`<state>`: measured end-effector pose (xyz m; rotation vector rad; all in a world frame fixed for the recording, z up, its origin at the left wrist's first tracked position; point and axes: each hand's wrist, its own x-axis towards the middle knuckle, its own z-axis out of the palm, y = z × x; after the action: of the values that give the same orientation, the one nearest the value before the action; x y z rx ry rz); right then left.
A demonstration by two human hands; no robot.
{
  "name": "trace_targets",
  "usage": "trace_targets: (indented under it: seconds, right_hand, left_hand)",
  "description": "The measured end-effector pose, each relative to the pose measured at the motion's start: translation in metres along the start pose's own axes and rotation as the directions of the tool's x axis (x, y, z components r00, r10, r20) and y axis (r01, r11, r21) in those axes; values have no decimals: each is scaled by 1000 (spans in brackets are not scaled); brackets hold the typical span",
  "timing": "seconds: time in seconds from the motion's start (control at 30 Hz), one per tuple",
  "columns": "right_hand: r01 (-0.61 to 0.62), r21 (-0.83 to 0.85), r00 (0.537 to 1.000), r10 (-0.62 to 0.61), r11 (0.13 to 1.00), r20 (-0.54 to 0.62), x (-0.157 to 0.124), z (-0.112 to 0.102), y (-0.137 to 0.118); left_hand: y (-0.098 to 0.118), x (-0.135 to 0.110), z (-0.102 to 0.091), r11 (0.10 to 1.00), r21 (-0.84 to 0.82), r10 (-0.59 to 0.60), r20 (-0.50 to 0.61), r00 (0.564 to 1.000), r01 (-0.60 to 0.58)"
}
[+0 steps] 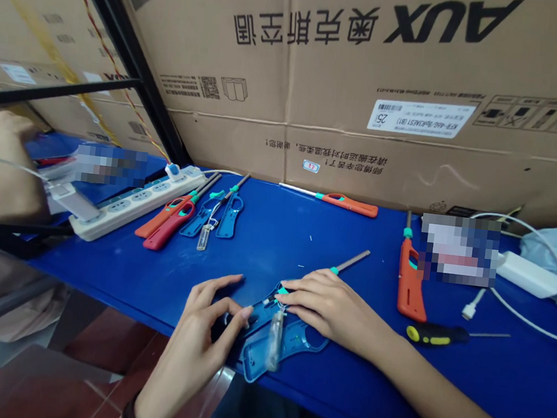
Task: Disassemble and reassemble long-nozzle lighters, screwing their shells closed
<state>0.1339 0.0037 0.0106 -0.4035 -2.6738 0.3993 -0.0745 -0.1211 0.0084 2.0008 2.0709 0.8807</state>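
Note:
In front of me an opened lighter lies in parts at the table edge. One blue casing half [260, 315] lies under my fingers, and the other blue casing half [250, 360] lies nearer me. A clear fuel tank [274, 343] rests across the nearer half. My left hand [205, 325] pinches the end of the farther half between thumb and a finger, its index finger stretched out. My right hand [325, 305] has its fingertips closed on the green trigger piece [281, 294]. A metal nozzle tube [353, 261] sticks out beyond that hand.
Orange lighters [349, 204], a red lighter [170, 225] and another opened blue lighter [230, 217] lie farther back. A power strip [133, 202] stands left, a screwdriver [438, 333] and white charger [527, 274] right. A large cardboard box [290, 103] stands behind. Another person's arm [9, 165] shows at left.

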Motion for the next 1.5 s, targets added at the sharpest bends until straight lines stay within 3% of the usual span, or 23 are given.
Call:
trace_targets:
  seconds: [0.23,0.43,0.53,0.83,1.03,1.33,1.5]
  right_hand:
    - [7,-7,999,-7,1000,-34,-1,2,0]
    - [-9,-14,998,8,1000,-57,-3,5,-1]
    - [-19,-36,994,15,999,-106,-3,6,2]
    - [-102,-94,981,85,990,-174,-5,6,25]
    - [-120,-96,977,101,988,-188,-5,5,28]
    - [-113,-88,976,94,990,-199,-4,4,26]
    - [-90,-84,978,72,992,-196,-4,3,27]
  left_hand:
    - [34,-8,8,991,75,114,-74,991,-109]
    - [56,-7,23,982,188,44,-152,987,-15]
    - [50,-4,22,979,203,38,-165,986,-4]
    - [31,26,24,978,122,187,-132,974,-171]
    - [20,42,12,972,83,230,-145,962,-219]
    - [-2,45,11,991,-15,135,-25,991,-135]
    - [-7,44,13,994,-51,93,-25,995,-95]
